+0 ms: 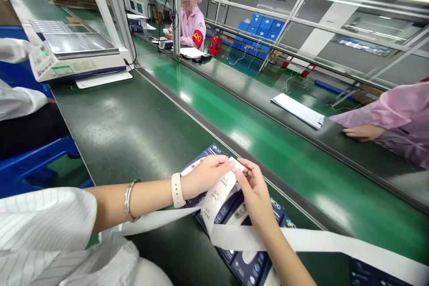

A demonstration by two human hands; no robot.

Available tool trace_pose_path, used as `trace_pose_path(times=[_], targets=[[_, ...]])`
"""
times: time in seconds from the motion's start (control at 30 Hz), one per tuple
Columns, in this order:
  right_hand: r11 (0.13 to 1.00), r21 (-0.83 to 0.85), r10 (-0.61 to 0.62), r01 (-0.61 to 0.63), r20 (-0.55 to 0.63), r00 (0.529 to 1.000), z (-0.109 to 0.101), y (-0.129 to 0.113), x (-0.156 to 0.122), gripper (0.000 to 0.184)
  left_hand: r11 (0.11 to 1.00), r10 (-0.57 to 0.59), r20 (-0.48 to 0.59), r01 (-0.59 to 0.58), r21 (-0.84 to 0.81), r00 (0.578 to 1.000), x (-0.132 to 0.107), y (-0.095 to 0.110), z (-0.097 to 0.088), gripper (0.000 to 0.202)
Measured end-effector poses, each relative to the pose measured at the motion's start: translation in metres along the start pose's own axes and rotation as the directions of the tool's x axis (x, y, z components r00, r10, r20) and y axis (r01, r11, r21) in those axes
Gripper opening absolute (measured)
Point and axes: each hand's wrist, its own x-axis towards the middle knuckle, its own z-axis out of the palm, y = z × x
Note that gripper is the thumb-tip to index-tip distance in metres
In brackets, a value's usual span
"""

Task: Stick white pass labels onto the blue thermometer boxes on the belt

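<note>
Left hand (206,174) beside right hand (256,190), fingers (252,169) of both pinching the label strip (215,197) near its end, likely to steady it, just above blue boxes (250,270) on the table (134,125)!

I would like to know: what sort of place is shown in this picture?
Probably a factory's inspection or packing line. A long green belt runs beside the worktop, a person across it wears a red QC armband, and the label strip is printed with "QC PASS".
</note>
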Motion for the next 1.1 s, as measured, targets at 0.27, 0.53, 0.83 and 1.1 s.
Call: trace_pose_path(times=[0.27, 0.53, 0.83, 1.1], targets=[[0.997, 0.07, -0.021, 0.024, -0.042, 0.999, -0.006, -0.004, -0.02, 0.023, 0.866, 0.336, 0.097, -0.348, 0.359, 0.937, -0.005, 0.001, 0.007, 0.022], [0.99, -0.142, -0.012, 0.014, 0.016, 1.0, -0.013, -0.004, -0.029, 0.023, 0.885, 0.23, 0.076, -0.241, 0.4, 0.97, -0.001, 0.007, 0.014, 0.036], [0.843, -0.538, -0.099, 0.004, -0.148, 0.984, -0.021, 0.013, -0.014, 0.034, 0.978, -0.143, -0.009, 0.143, 0.15, 0.99, 0.01, -0.01, 0.033, 0.025], [0.776, -0.62, -0.199, 0.119, -0.062, 0.978, -0.04, 0.035, -0.007, 0.029, 0.886, -0.464, 0.017, 0.464, 0.012, 0.885, 0.03, -0.003, 0.036, 0.021]])
